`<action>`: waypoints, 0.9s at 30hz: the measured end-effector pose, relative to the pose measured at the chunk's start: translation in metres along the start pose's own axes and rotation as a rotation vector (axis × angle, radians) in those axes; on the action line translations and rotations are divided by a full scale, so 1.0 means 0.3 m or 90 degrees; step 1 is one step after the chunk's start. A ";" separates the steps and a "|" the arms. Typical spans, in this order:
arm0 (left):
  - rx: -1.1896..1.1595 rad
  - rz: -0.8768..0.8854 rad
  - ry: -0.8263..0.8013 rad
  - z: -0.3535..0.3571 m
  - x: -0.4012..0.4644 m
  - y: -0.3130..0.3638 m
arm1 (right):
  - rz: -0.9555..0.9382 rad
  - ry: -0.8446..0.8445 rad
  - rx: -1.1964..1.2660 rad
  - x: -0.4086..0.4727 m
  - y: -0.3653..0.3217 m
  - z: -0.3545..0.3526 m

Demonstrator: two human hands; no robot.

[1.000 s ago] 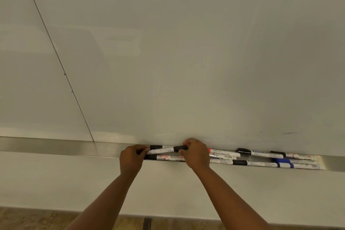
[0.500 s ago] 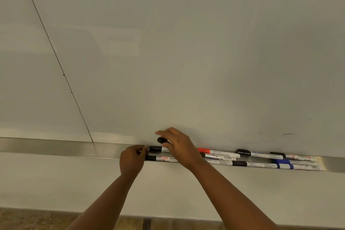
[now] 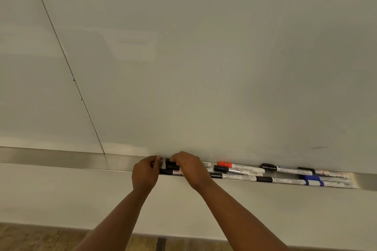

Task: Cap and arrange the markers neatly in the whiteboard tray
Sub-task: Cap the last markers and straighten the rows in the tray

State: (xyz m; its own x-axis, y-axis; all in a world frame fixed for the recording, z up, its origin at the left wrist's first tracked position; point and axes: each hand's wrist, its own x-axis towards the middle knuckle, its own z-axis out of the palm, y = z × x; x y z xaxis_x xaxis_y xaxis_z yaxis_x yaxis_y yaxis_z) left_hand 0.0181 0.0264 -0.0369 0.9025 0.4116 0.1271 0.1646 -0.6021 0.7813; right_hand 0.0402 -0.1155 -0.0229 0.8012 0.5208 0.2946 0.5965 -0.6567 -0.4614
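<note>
We see both hands meet at the long brushed-steel whiteboard tray (image 3: 71, 158). Our right hand (image 3: 190, 168) curls its fingers over a short black marker cap (image 3: 170, 164), pinching it just above the tray. Our left hand (image 3: 145, 173), just left of the cap, has its fingers bent around something we cannot make out. Along the tray to the right lie the capped white-barrelled markers, among them an orange-capped one (image 3: 224, 164) and a blue-capped one (image 3: 311, 178).
</note>
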 end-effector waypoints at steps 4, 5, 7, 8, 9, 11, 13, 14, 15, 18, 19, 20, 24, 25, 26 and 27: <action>-0.007 -0.010 0.006 0.006 0.004 -0.002 | 0.052 0.036 -0.075 -0.033 0.066 -0.031; -0.010 -0.013 0.012 0.009 0.003 0.001 | 0.055 0.031 -0.098 -0.042 0.078 -0.036; -0.011 -0.018 0.028 0.016 -0.001 0.005 | 0.060 -0.006 -0.103 -0.051 0.092 -0.038; -0.012 -0.021 0.036 0.018 -0.003 0.008 | 0.058 -0.022 -0.092 -0.051 0.094 -0.038; -0.012 -0.023 0.046 0.019 -0.004 0.011 | 0.053 -0.025 -0.080 -0.050 0.094 -0.038; -0.013 -0.029 0.065 0.020 -0.005 0.018 | 0.053 -0.007 -0.066 -0.050 0.095 -0.040; -0.013 -0.035 0.078 0.019 -0.007 0.031 | 0.081 0.035 -0.065 -0.056 0.105 -0.053; -0.011 -0.037 0.081 0.019 -0.009 0.036 | 0.098 0.044 -0.079 -0.059 0.111 -0.060; -0.008 -0.036 0.082 0.020 -0.011 0.040 | 0.116 0.040 -0.104 -0.061 0.116 -0.064; 0.006 -0.028 0.081 0.021 -0.015 0.049 | 0.127 -0.007 -0.173 -0.065 0.117 -0.056; 0.007 -0.026 0.083 0.020 -0.015 0.050 | 0.124 -0.019 -0.177 -0.063 0.114 -0.050; 0.007 -0.025 0.082 0.019 -0.014 0.052 | 0.120 -0.025 -0.173 -0.062 0.114 -0.044; 0.022 -0.026 0.067 0.015 -0.012 0.056 | 0.107 -0.044 -0.154 -0.052 0.117 -0.042; 0.026 -0.025 0.064 0.015 -0.012 0.056 | 0.102 -0.046 -0.146 -0.050 0.119 -0.043; 0.029 -0.022 0.062 0.015 -0.013 0.057 | 0.097 -0.043 -0.139 -0.049 0.121 -0.044; 0.031 -0.020 0.062 0.014 -0.013 0.057 | 0.092 -0.039 -0.130 -0.049 0.121 -0.043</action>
State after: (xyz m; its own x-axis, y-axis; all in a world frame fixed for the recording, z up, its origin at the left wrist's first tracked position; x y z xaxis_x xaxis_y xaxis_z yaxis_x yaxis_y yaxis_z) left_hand 0.0190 0.0114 -0.0266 0.8541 0.4939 0.1628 0.2137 -0.6188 0.7559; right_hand 0.0508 -0.1540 -0.0331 0.8782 0.4417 0.1835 0.4781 -0.8203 -0.3139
